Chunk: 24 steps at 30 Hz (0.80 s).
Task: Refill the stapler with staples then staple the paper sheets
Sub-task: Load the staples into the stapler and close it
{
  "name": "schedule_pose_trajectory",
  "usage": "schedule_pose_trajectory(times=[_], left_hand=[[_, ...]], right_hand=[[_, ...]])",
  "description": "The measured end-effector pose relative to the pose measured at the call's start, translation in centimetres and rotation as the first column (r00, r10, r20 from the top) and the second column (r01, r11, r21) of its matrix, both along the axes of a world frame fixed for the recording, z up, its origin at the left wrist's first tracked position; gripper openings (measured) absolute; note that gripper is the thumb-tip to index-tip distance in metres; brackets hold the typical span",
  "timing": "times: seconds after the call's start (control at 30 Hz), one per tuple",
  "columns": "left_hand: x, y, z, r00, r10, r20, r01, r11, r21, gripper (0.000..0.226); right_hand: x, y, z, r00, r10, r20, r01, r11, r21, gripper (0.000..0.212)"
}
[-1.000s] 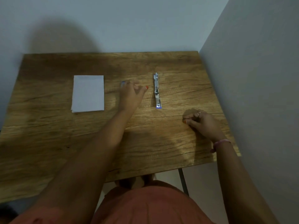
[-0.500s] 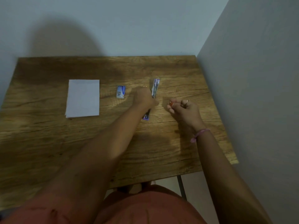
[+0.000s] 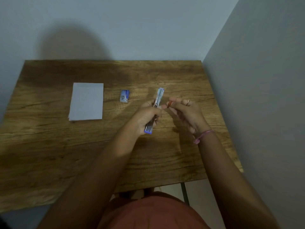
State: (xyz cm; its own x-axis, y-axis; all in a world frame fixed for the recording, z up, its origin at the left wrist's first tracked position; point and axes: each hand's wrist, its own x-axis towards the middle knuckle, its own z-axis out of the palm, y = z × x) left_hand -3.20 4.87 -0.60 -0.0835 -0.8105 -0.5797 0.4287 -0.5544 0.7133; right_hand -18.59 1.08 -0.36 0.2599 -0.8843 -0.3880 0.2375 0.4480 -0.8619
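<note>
Holding the stapler (image 3: 156,111) above the wooden table (image 3: 49,146), the left hand (image 3: 146,119) has its fingers wrapped around the stapler's middle. Beside it, the right hand (image 3: 186,111) has curled fingers; I cannot tell if they pinch anything. A small staple box (image 3: 125,96) and the paper sheets (image 3: 86,101) lie on the table, left of the hands.

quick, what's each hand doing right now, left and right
Left hand: grips the stapler, lifted off the table.
Right hand: fingers curled beside the stapler's top; whether it pinches anything cannot be told.
</note>
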Motion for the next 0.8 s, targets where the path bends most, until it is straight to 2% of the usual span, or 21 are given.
schedule_pose_trajectory(times=[0.1, 0.23, 0.47, 0.6, 0.7, 0.8], left_hand=[[0.4, 0.9, 0.9, 0.989, 0.019, -0.144, -0.025, 0.999, -0.042, 0.048], [0.7, 2.1, 1.4, 0.958, 0.005, -0.286, -0.027, 0.997, -0.074, 0.036], [0.4, 2.6, 2.0, 0.810, 0.211, -0.547, -0.178, 0.978, 0.113, 0.027], [0.4, 3.2, 2.2, 0.770, 0.232, -0.594, -0.181, 0.973, 0.145, 0.033], [0.4, 3.4, 2.3, 0.785, 0.235, -0.574, -0.189, 0.972, 0.139, 0.031], [0.3, 3.5, 2.7, 0.779, 0.257, -0.572, -0.214, 0.966, 0.143, 0.026]], right_hand=[[0.4, 0.0, 0.7, 0.995, 0.056, -0.080, -0.062, 0.995, -0.075, 0.017], [0.6, 0.2, 1.8, 0.959, 0.116, -0.258, -0.193, 0.935, -0.299, 0.018], [0.5, 0.8, 3.6, 0.928, 0.071, -0.366, -0.252, 0.844, -0.475, 0.018], [0.7, 1.4, 3.9, 0.893, 0.033, -0.449, -0.290, 0.804, -0.518, 0.018], [0.8, 1.5, 4.1, 0.837, 0.004, -0.547, -0.348, 0.776, -0.527, 0.017], [0.8, 1.7, 4.5, 0.838, 0.003, -0.546, -0.341, 0.783, -0.520, 0.018]])
